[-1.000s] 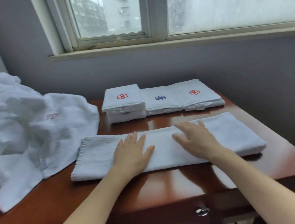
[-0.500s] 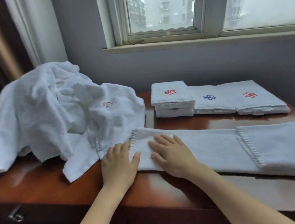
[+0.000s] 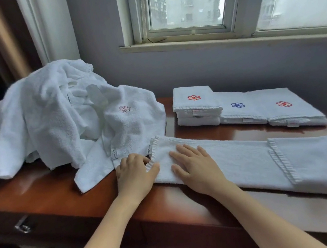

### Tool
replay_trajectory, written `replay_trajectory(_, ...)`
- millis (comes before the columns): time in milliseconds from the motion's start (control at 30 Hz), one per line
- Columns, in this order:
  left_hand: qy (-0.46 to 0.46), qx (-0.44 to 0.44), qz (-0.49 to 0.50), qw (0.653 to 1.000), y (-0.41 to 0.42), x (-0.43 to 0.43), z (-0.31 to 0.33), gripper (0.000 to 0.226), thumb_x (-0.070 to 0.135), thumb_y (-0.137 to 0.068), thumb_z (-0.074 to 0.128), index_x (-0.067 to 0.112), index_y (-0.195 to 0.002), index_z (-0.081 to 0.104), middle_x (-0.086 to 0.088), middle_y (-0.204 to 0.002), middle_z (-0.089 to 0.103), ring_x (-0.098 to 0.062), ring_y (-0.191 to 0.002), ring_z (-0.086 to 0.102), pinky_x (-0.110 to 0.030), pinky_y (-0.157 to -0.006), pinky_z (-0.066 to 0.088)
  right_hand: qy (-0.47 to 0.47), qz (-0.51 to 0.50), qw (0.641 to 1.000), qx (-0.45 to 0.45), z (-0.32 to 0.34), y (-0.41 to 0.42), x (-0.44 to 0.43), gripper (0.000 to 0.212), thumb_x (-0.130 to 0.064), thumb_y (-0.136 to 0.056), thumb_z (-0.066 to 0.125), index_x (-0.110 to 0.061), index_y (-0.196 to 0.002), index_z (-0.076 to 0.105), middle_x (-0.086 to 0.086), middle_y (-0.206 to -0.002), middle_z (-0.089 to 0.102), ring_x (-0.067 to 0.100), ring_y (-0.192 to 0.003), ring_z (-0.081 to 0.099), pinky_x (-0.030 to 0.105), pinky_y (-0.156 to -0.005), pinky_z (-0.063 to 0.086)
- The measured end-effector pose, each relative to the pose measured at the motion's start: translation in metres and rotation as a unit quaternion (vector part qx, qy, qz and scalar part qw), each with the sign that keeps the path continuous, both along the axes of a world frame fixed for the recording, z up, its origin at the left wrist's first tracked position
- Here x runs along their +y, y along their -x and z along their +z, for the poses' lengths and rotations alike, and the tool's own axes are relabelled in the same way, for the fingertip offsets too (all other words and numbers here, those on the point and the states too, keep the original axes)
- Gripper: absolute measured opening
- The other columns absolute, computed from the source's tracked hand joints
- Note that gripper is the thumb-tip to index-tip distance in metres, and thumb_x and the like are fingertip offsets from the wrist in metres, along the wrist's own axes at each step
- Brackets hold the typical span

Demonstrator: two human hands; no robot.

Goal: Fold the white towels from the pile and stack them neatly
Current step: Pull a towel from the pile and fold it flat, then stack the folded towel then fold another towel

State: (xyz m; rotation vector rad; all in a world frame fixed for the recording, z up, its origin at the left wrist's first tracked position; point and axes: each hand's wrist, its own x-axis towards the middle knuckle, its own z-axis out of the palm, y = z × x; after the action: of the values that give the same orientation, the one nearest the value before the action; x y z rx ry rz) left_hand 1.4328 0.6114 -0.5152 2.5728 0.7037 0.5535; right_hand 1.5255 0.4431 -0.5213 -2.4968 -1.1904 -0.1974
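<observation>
The towel [image 3: 247,160] is pressed at its end by the flat right hand [image 3: 194,168]; whether its edge is held by the curled left hand [image 3: 133,173] cannot be told.

Right hand [image 3: 196,167] flat on towel [image 3: 247,160], pile [image 3: 59,121] beside

Apparently wooden table [image 3: 42,195], white towels [image 3: 237,161]

We have a single head-worn view, looking forward and down from close above the counter's [image 3: 52,194] near edge, angled toward its far left corner and the window [image 3: 185,3] behind.
</observation>
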Motion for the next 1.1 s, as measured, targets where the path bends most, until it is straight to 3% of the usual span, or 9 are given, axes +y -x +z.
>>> replay_trajectory(233,0.146,-0.001,-0.053,0.988,-0.010,-0.004,0.025,0.030,0.047,-0.092,0.055,0.020,-0.101,0.048,0.007,-0.094,0.061,-0.017,-0.091,0.060,-0.036,-0.078,0.046,-0.075,-0.010,0.990,0.123,0.016,0.002,-0.003,0.042,-0.039,-0.096,0.053,-0.027,-0.137,0.056,-0.007,-0.146,0.048,0.009,-0.138,0.037,0.038,-0.120,0.017)
replay_trajectory(333,0.173,-0.088,-0.094,0.976,-0.019,-0.023,0.040,0.024,0.035,-0.091,0.062,0.020,-0.103,0.049,0.012,-0.099,0.060,-0.014,-0.095,0.061,-0.036,-0.080,0.049,-0.202,0.003,0.933,0.297,0.045,0.001,-0.010,0.023,-0.036,-0.099,0.052,-0.022,-0.105,0.070,-0.005,-0.112,0.069,0.006,-0.103,0.059,0.029,-0.094,0.042)
replay_trajectory(400,0.159,-0.134,-0.118,0.971,-0.024,-0.041,0.052,0.029,0.040,-0.090,0.063,0.025,-0.107,0.046,0.019,-0.098,0.058,-0.007,-0.091,0.061,-0.031,-0.074,0.050,-0.262,-0.012,0.889,0.374,0.069,-0.001,-0.019,0.038,-0.046,-0.098,0.049,-0.016,-0.102,0.072,0.002,-0.101,0.074,0.011,-0.091,0.068,0.025,-0.081,0.048)
replay_trajectory(500,0.209,-0.172,-0.173,0.947,-0.032,-0.072,0.070,0.046,0.067,-0.084,0.053,0.031,-0.111,0.043,0.014,-0.098,0.067,0.000,-0.083,0.065,-0.030,-0.071,0.052,-0.287,-0.026,0.826,0.484,0.095,-0.010,-0.044,0.047,-0.063,-0.089,0.051,-0.024,-0.109,0.072,0.002,-0.100,0.075,0.020,-0.094,0.072,0.036,-0.085,0.057)
replay_trajectory(633,0.368,-0.220,-0.268,0.863,-0.052,-0.116,0.080,0.057,0.075,-0.086,0.029,0.027,-0.112,0.047,0.001,-0.097,0.076,-0.012,-0.089,0.072,-0.033,-0.080,0.056,-0.302,-0.050,0.852,0.425,0.108,-0.023,-0.083,0.018,-0.022,-0.091,0.061,-0.015,-0.105,0.068,0.008,-0.093,0.073,0.022,-0.086,0.071,0.035,-0.078,0.060)
replay_trajectory(733,0.416,-0.257,-0.278,0.827,-0.072,-0.146,0.082,0.056,0.066,-0.094,0.027,0.018,-0.113,0.050,-0.003,-0.098,0.076,-0.016,-0.094,0.072,-0.032,-0.081,0.054,-0.359,-0.118,0.856,0.353,0.111,-0.035,-0.117,0.024,0.006,-0.082,0.050,-0.006,-0.093,0.068,0.007,-0.078,0.064,0.017,-0.069,0.060,0.026,-0.061,0.049)
replay_trajectory(933,0.325,-0.211,-0.303,0.871,-0.107,-0.201,0.073,0.046,0.067,-0.089,0.027,0.034,-0.105,0.053,0.019,-0.111,0.062,0.007,-0.108,0.055,-0.023,-0.092,0.040,-0.493,-0.207,0.778,0.330,0.113,-0.064,-0.206,0.034,0.011,-0.079,0.043,-0.011,-0.089,0.067,-0.001,-0.073,0.071,0.012,-0.064,0.066,0.023,-0.054,0.051)
replay_trajectory(1000,0.295,-0.172,-0.319,0.884,-0.116,-0.220,0.069,0.049,0.070,-0.089,0.027,0.035,-0.113,0.050,0.026,-0.115,0.057,0.006,-0.109,0.051,-0.022,-0.089,0.035,-0.505,-0.234,0.768,0.316,0.111,-0.073,-0.236,0.033,0.009,-0.079,0.044,-0.010,-0.092,0.068,0.004,-0.080,0.071,0.017,-0.070,0.066,0.027,-0.060,0.052)
replay_trajectory(1100,0.254,-0.107,-0.344,0.898,-0.131,-0.249,0.059,0.045,0.050,-0.102,0.032,0.025,-0.137,0.045,0.014,-0.134,0.050,-0.002,-0.124,0.043,-0.022,-0.097,0.028,-0.492,-0.276,0.767,0.304,0.103,-0.081,-0.272,0.031,0.008,-0.079,0.043,-0.011,-0.085,0.067,0.005,-0.080,0.069,0.018,-0.072,0.064,0.029,-0.063,0.050)
